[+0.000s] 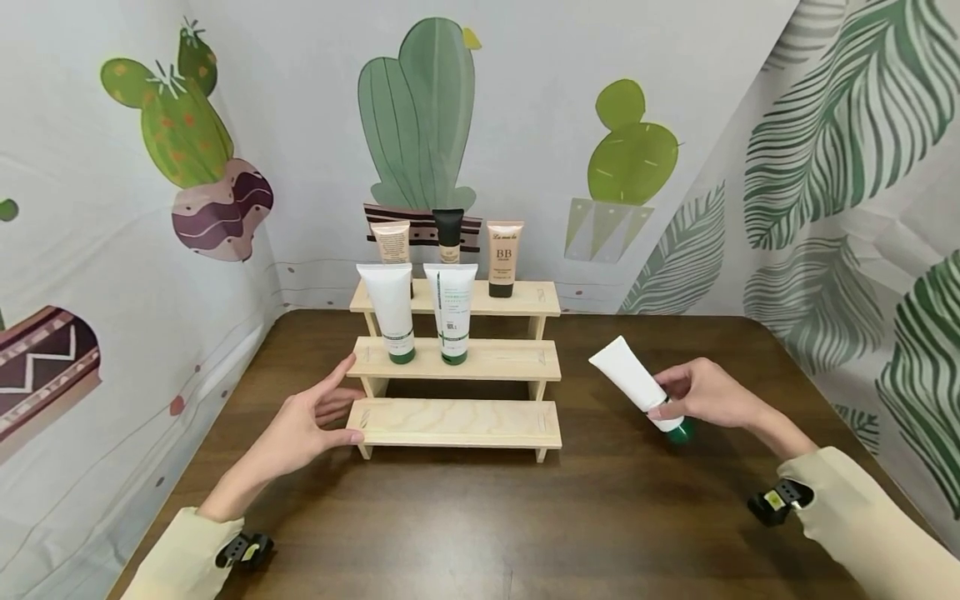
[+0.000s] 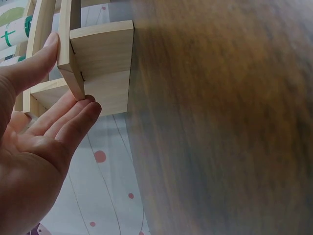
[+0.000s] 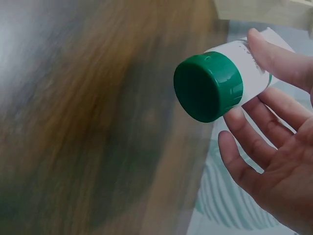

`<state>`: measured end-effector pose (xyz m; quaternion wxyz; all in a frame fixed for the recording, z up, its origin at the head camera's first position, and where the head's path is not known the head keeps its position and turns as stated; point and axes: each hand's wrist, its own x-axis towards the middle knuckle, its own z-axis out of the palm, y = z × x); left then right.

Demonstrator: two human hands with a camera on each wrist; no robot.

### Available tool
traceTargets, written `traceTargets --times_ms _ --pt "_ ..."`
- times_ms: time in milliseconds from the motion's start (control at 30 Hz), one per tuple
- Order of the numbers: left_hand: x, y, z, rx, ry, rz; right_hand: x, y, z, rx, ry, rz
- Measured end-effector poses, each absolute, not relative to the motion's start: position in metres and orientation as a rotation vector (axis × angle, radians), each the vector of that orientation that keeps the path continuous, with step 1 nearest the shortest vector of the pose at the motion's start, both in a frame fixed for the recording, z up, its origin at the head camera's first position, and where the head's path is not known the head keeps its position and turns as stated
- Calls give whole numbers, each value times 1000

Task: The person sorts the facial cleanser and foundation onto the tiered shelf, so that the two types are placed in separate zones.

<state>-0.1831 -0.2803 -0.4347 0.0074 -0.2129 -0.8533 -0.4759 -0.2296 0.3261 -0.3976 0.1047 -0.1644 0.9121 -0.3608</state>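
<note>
A three-tier wooden display stand rests on the brown table. My left hand is at its left end, thumb at the bottom step and index finger by the middle one. The left wrist view shows its fingers fairly straight, fingertips right at the step's edge. To the right of the stand, my right hand holds a white squeeze tube near its green cap, thumb on one side and fingers on the other. The tube is tilted, cap end lower right.
Two white squeeze tubes with green caps, one on the left and one nearer the centre, stand on the middle step. Behind them, the top step bears a beige tube, a black-topped tube and a BB cream tube. Patterned cloth hangs behind.
</note>
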Motion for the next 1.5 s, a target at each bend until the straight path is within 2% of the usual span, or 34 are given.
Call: traceTargets --times_ms 1033,1500 --pt "-183 -282 -437 -658 -2665 -1499 -212 271 -363 -403 2813 -1346" --pt "-183 -282 -435 -656 -2671 -1481 -211 230 -349 -486 2822 -1597"
